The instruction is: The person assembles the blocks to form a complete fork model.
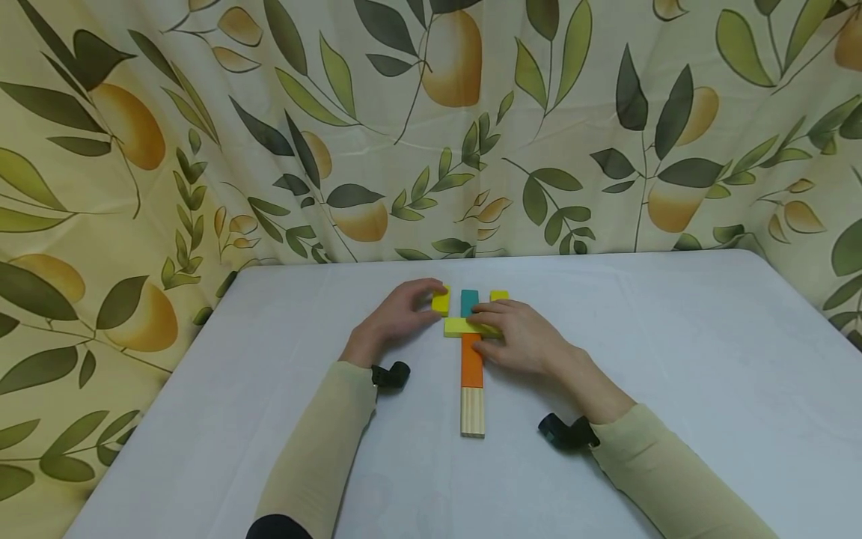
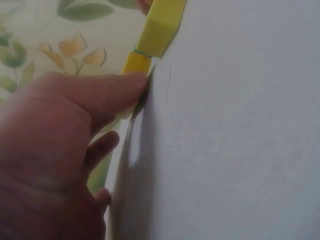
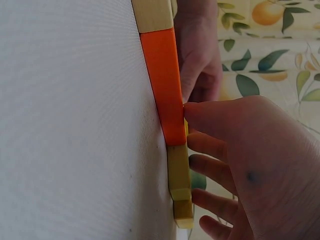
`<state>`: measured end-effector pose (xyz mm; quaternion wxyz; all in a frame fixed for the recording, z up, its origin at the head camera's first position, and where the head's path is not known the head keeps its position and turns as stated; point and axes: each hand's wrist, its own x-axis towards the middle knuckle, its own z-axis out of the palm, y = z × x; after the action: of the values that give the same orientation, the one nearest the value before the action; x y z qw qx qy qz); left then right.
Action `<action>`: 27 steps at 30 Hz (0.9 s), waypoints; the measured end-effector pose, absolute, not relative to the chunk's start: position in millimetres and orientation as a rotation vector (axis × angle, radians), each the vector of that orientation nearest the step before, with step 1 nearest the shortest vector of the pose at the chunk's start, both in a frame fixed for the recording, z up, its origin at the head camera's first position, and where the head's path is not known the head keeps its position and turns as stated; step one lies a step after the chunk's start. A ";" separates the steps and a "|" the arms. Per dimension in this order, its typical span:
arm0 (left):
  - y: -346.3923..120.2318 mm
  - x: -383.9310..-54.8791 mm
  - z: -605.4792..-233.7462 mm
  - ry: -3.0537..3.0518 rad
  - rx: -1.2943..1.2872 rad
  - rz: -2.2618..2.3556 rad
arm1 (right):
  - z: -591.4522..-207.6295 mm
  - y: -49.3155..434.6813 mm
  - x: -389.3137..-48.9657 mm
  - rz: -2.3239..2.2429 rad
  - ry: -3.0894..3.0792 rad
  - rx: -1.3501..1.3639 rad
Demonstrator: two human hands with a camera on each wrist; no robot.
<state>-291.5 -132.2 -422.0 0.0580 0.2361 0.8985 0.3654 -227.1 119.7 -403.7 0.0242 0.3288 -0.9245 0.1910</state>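
Observation:
Flat toy blocks form a cross-like figure on the table. Its stem is a plain wooden block [image 1: 473, 413], then an orange block [image 1: 471, 367]; a yellow-green block [image 1: 455, 327] lies crosswise beyond them, and a teal block [image 1: 469, 302] continues upward. My left hand [image 1: 396, 313] pinches a yellow block [image 1: 441, 302] at the left end of the crosspiece. Over the crosspiece and the orange block, my right hand [image 1: 528, 337] rests with extended fingers; its thumb touches the orange block [image 3: 164, 85] in the right wrist view. Another yellow block [image 1: 499, 295], partly hidden, lies beyond that hand.
A white cloth [image 1: 202, 449] covers the table. Behind its far edge hangs a curtain [image 1: 431, 150] with a fruit and leaf print, which also runs down the left side. Small black cameras [image 1: 392, 375] sit on both wrists.

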 end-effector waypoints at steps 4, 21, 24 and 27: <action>-130.9 -291.2 -422.0 2.717 0.730 1.095 | -404.1 119.8 -227.2 0.592 -2.865 1.015; -128.9 -292.0 -423.9 2.750 0.727 1.019 | -404.1 119.5 -227.2 0.590 -2.878 1.004; -128.6 -291.0 -422.6 2.751 0.707 1.018 | -403.6 119.4 -227.5 0.596 -2.880 1.002; -128.4 -290.5 -422.0 2.747 0.693 1.019 | -402.4 119.0 -227.0 0.597 -2.881 1.005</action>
<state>-290.5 -128.4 -422.0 0.0653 0.2298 0.9104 0.3379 -227.0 119.0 -402.4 0.0163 0.3231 -0.9266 0.1919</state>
